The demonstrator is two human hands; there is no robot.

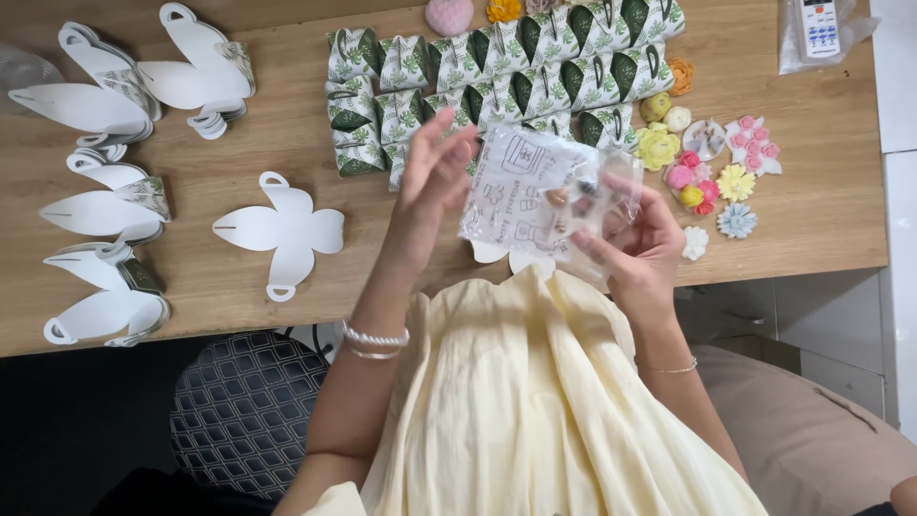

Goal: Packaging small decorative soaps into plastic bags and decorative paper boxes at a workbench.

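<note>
Clear plastic bag with printed line drawings (535, 186) is held up over the near edge of the light wooden desk (821, 205), pinched by the right hand (635, 244) at its right side. Left hand (435, 172) is open, fingers spread, just at the bag's left edge; contact cannot be told. Small dark and brownish bits are seen inside the bag near the right fingers. A white flat cut-out under the bag is partly hidden by it.

Behind the bag: rows of folded green leaf-print paper boxes (506, 72), some blocked by the left hand. To the right: a cluster of small coloured flower decorations (712, 167). Left of the hands: a flat white paper box blank (282, 231), then stacks of unfolded white blanks (105, 191). Far corner: a white remote control in clear wrap (820, 27).
</note>
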